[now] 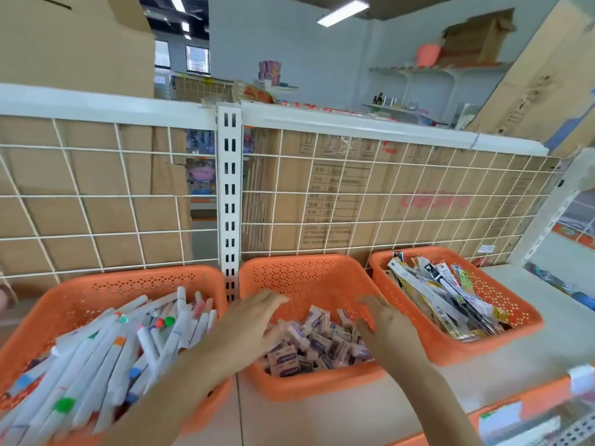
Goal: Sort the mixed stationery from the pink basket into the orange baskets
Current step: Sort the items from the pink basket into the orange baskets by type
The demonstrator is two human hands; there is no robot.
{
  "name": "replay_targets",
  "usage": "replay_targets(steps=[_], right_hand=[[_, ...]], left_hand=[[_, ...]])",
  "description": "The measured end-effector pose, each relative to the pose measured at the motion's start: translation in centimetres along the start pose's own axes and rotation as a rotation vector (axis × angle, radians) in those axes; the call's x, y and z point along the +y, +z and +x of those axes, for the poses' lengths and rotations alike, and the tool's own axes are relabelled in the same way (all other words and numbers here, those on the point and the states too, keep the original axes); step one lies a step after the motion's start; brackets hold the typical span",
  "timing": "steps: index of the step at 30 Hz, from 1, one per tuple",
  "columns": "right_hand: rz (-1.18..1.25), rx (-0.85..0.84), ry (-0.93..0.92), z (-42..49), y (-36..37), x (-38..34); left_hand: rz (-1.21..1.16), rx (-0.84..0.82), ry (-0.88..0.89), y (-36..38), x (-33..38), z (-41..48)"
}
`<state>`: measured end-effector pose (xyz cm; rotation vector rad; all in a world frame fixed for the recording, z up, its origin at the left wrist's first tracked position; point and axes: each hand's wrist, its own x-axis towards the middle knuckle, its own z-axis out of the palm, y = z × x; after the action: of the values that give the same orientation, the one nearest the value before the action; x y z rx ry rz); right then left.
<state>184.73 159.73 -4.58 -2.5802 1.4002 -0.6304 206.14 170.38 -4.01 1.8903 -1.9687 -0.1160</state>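
The middle orange basket sits on a pale shelf. It is full of little erasers in paper wraps, all piled up.

Both hands are over this basket. The left hand is above its left side. Its fingers are flat and spread out, and it holds nothing. The right hand is above its right side, with its fingers dipping down to the erasers. That hand is blurry, so I cannot tell if it has pinched an eraser or is only touching the pile.

Just to the left of the middle basket is another orange basket. It is stuffed with white markers that have caps in many colours. Just to the right of the middle basket is a third orange basket. Long flat packs lean inside it, maybe pens in packets.

Behind the middle basket stands a white wire grid, with a white post full of slots beside it. Brown cardboard boxes show through the grid.
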Motion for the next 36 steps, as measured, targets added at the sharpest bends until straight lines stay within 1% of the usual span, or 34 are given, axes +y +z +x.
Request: replay_targets(steps=[2,5,6,9,12,15,19,23,25,26,29,32,36], right_hand=[[0.041,0.049,-0.044,0.2,0.0,-0.8],[0.052,0.116,-0.152,0.8,0.8,-2.6],[0.051,0.129,-0.176,1.1,1.2,-3.2],[0.039,0.077,-0.211,1.7,2.3,-5.3],[-0.016,0.061,-0.286,2.4,3.5,-7.4],[-0.049,0.093,-0.350,2.8,4.6,-9.6],[-0.035,0.093,-0.394,3.0,5.6,-13.4],[0.043,0.046,-0.435,2.4,6.8,-18.2],[0.018,0.047,-0.486,1.9,7.3,-20.7],[0.014,0.023,-0.507,1.7,7.5,-22.0],[0.090,-0.061,-0.479,1.0,8.4,-26.1],[0.094,-0.055,-0.537,0.2,9.5,-29.9],[0.124,-0.098,-0.558,-1.0,10.2,-35.5]], left_hand=[[0.073,0.065,-0.055,-0.9,-1.6,-1.3],[0.202,0.196,-0.087,-2.6,-4.4,-3.8],[0.226,0.215,-0.135,-3.2,-5.3,-4.8],[0.286,0.201,-0.290,-5.1,-7.6,-8.2],[0.378,0.237,-0.393,-6.5,-9.7,-12.0],[0.367,0.236,-0.517,-8.1,-11.4,-15.9],[0.380,0.274,-0.604,-10.0,-13.3,-20.6],[0.408,0.301,-0.670,-11.4,-15.3,-24.6],[0.402,0.301,-0.700,-11.9,-16.6,-26.5],[0.402,0.299,-0.707,-12.2,-17.3,-27.4],[0.440,0.301,-0.696,-13.4,-19.7,-30.2],[0.436,0.285,-0.718,-14.9,-21.9,-32.8],[0.322,0.221,-0.809,-16.6,-25.4,-35.5]])
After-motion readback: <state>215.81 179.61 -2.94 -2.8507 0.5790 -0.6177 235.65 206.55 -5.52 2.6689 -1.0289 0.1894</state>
